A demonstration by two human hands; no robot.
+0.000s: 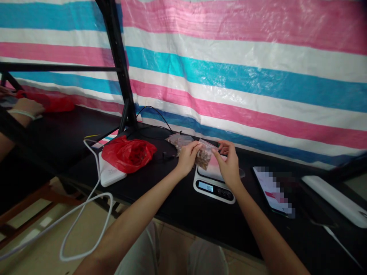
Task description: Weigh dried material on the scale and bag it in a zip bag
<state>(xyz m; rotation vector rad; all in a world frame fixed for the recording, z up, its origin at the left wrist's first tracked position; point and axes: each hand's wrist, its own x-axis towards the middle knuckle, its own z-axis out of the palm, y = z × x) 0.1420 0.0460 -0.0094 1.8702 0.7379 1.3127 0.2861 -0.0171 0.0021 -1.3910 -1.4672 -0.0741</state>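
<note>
Both hands raised over small white digital kitchen scale (213, 186) at front of black table (177, 214). Left hand (187, 156) and right hand (228, 162) pinch opposite top corners of small clear plastic bag of brown bits (204, 156), fingers narrow, closed on bag. Bag hangs just above scale platform. Crumpled red plastic bag (129, 153) lies left, atop white flat box (110, 173). Phone (272, 191) right of scale. Another person's hand (24, 109) far left.

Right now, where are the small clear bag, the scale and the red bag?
small clear bag (204, 157), head view, its filled lower part between both hands.
scale (213, 188), head view, front panel by the display.
red bag (129, 154), head view, middle of the crumpled plastic.
</note>
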